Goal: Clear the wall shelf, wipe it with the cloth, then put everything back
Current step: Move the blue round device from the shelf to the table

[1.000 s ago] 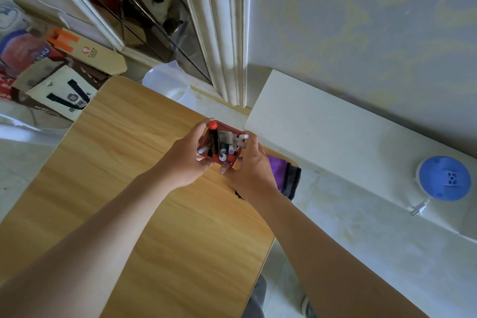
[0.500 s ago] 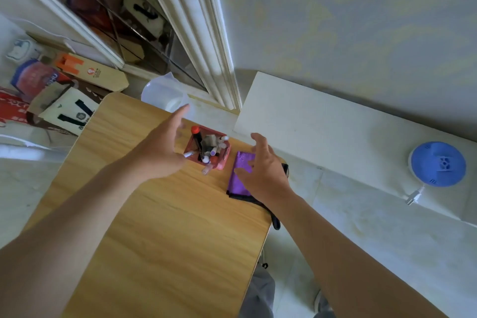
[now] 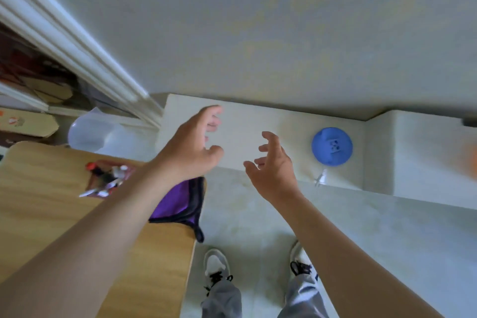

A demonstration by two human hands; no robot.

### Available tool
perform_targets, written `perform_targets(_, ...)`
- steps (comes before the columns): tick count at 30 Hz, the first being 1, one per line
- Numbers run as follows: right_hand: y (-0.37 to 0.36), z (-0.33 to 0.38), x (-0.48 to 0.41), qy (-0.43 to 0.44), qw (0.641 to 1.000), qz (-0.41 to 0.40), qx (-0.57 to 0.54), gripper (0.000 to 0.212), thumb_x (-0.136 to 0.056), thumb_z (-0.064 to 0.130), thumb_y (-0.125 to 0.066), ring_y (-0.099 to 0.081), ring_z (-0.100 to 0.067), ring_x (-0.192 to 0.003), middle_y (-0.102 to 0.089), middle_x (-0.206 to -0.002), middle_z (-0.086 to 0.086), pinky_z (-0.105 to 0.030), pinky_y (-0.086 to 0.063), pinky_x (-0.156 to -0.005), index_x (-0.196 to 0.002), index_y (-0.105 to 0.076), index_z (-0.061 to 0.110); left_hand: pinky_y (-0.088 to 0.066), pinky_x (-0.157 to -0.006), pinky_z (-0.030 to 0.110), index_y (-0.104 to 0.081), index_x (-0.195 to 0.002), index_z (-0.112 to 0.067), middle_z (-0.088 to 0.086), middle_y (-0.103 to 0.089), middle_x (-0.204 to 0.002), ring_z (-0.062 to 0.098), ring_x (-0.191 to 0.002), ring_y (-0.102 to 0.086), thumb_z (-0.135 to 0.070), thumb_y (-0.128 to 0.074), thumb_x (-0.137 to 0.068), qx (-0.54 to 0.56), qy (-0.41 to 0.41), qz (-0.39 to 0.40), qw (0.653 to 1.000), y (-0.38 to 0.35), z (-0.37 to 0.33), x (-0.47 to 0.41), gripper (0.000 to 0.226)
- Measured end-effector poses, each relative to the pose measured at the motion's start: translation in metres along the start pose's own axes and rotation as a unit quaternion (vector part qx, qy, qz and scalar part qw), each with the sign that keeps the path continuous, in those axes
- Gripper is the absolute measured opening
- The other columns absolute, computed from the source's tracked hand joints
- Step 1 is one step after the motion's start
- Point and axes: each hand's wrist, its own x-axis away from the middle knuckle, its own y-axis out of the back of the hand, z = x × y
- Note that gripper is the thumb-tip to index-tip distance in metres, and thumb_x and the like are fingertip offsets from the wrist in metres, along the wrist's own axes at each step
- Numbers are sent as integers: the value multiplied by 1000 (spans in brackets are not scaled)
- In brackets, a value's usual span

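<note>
The white wall shelf [image 3: 258, 121] runs along the pale wall, and a round blue object [image 3: 332, 146] sits near its right end. My left hand [image 3: 192, 148] and my right hand [image 3: 273, 169] hover side by side over the shelf's front part, fingers loosely spread, holding nothing. A red tray of pens and small items [image 3: 107, 178] stands on the wooden table [image 3: 38, 204] at the left. The purple cloth [image 3: 178, 201] lies at the table's right edge, partly hidden by my left forearm.
A white door frame [image 3: 77, 41] slants down to the shelf's left end. A white plastic container [image 3: 90, 131] and cardboard boxes [image 3: 25, 122] sit beyond the table. My two feet in white shoes [image 3: 216, 266] stand on the pale floor below the shelf.
Both hands let go of the red tray, left it on the table and moved right and up to the shelf. The view swung right, bringing the shelf centre.
</note>
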Motion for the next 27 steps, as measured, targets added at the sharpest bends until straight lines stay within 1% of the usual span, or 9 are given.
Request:
perform_targets(4,55,-41,-11,-42,998,-49,-19,64,-89,21,-67,-59,-9,-92,-54,-126,0,-23,-42,-78,-144,-35,24,-51,-94,30,-44,-141,-26,-7,-59,-123,8,-114,-59,-26,-55,-69,17,23,43,999,-62,-25,-21,73)
perform_targets(10,116,-98,-37,-106,985,-134,-14,57,-89,14,-61,-54,-29,-119,-50,-135,-12,-37,-47,-94,-141,-38,14,-52,-84,26,-48,-135,-31,-11,-61,-115,7,-108,-62,-25,-67,-88,27,60,58,996,-147,-48,-58,51)
perform_targets(13,134,-119,-51,-150,979,-139,-16,58,-92,17,-53,-49,-32,-123,-45,-139,-13,-46,-45,-103,-147,-34,16,-46,-72,21,-43,-140,-34,-10,-58,-118,6,-101,-62,-37,-67,-90,24,104,69,992,-184,-58,-76,55)
perform_targets(15,142,-131,-63,-180,975,-126,-19,58,-94,18,-48,-50,-34,-122,-43,-140,-14,-47,-45,-103,-150,-31,17,-46,-77,26,-40,-145,-35,-8,-56,-121,11,-103,-62,-42,-65,-91,27,136,74,988,-205,-63,-87,60)
perform_targets(17,149,-140,-73,-212,971,-103,-28,56,-95,18,-44,-54,-34,-114,-46,-138,-16,-42,-49,-94,-149,-32,17,-48,-88,32,-38,-147,-33,-5,-57,-124,19,-108,-61,-42,-64,-91,39,162,74,983,-223,-65,-96,63)
perform_targets(20,155,-150,-84,-244,966,-55,-67,45,-99,17,-41,-52,-29,-97,-53,-123,-13,-34,-44,-79,-143,-37,14,-52,-98,44,-38,-148,-28,0,-60,-123,23,-108,-63,-39,-67,-87,84,197,66,974,-242,-64,-106,69)
perform_targets(22,156,-157,-90,-254,961,-36,-100,33,-98,17,-42,-52,-29,-95,-55,-109,-8,-33,-45,-76,-131,-47,18,-53,-99,47,-38,-149,-25,-2,-62,-119,23,-108,-64,-37,-67,-82,114,218,62,967,-250,-65,-110,73)
perform_targets(25,154,-166,-98,-264,958,-24,-109,10,-92,16,-42,-43,-24,-72,-46,-77,2,-27,-31,-55,-91,-50,23,-53,-98,47,-41,-148,-21,-6,-64,-112,22,-107,-65,-29,-66,-86,133,236,61,961,-259,-64,-114,67)
perform_targets(27,152,-167,-98,-253,960,-20,-115,11,-95,17,-42,-42,-18,-64,-48,-76,2,-27,-30,-52,-95,-53,15,-55,-95,51,-58,-129,-26,-5,-70,-107,24,-101,-69,-30,-64,-79,138,237,63,960,-262,-63,-115,51)
